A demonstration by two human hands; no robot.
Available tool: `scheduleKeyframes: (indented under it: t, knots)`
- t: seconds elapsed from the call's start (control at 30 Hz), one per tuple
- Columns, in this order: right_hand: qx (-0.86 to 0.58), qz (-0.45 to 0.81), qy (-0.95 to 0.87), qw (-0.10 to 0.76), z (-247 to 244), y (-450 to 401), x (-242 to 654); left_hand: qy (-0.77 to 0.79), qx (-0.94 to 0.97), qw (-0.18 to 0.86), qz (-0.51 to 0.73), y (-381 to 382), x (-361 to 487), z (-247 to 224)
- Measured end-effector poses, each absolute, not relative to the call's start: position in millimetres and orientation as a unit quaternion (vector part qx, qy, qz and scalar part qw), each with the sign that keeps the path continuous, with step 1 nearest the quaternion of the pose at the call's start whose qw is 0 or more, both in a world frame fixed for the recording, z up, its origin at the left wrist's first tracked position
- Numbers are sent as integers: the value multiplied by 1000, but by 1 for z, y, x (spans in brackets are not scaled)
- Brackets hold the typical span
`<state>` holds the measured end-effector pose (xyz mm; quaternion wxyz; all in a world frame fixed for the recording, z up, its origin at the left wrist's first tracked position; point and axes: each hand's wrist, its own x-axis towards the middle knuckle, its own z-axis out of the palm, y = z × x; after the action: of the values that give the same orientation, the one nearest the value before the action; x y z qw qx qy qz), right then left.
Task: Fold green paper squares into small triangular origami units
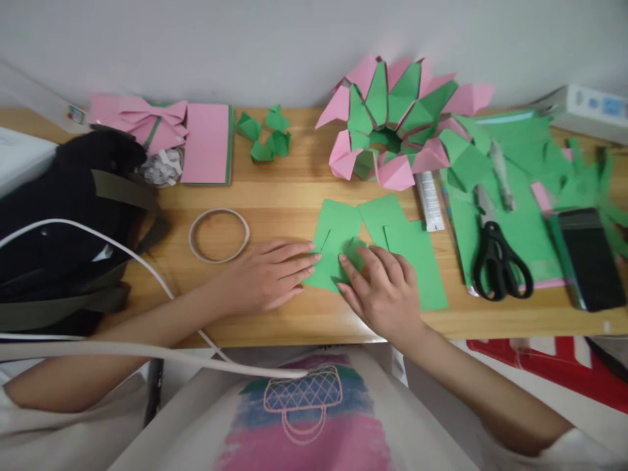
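Note:
My left hand point(277, 275) lies flat with its fingers stretched out. Its fingertips touch the left edge of a green paper sheet point(338, 222) with a short slit in it. Curled over the same sheet is my right hand point(385, 288), closed on a small green paper piece point(354, 252); the fingers partly hide it. Two more green paper sheets lie beside and partly under my right hand: one at the back point(385, 212) and a slit one point(424, 268) to the right.
Behind stands a pink and green folded-paper ring point(375, 108), with a glue tube point(430, 203) nearby. Black scissors point(495, 261) and a phone point(591, 258) lie right. A tape ring point(219, 258), pink paper stack point(206, 144), green folded pieces point(265, 134) and black bag point(83, 216) are left.

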<state>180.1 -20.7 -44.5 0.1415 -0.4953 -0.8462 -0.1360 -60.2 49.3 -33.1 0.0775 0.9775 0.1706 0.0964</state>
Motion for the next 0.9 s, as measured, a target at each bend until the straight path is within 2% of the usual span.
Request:
scheduleKeyframes:
  t: [0.13, 0.33, 0.5, 0.6, 0.77, 0.9]
  knots:
    - [-502, -114, -842, 160, -49, -22, 180, 168, 977, 66, 114, 49, -61, -33]
    - [-579, 41, -779, 238, -50, -9, 192, 215, 966, 60, 131, 41, -60, -34]
    - [-546, 86, -799, 236, -44, 11, 205, 264, 945, 122, 153, 42, -54, -32]
    - [-532, 75, -815, 219, -37, 9, 205, 286, 934, 145, 158, 44, -50, -32]
    - [-435, -84, -882, 158, -29, -11, 199, 301, 922, 175, 172, 47, -47, -35]
    - [-395, -111, -894, 180, -36, -19, 196, 296, 919, 187, 182, 50, -48, -37]
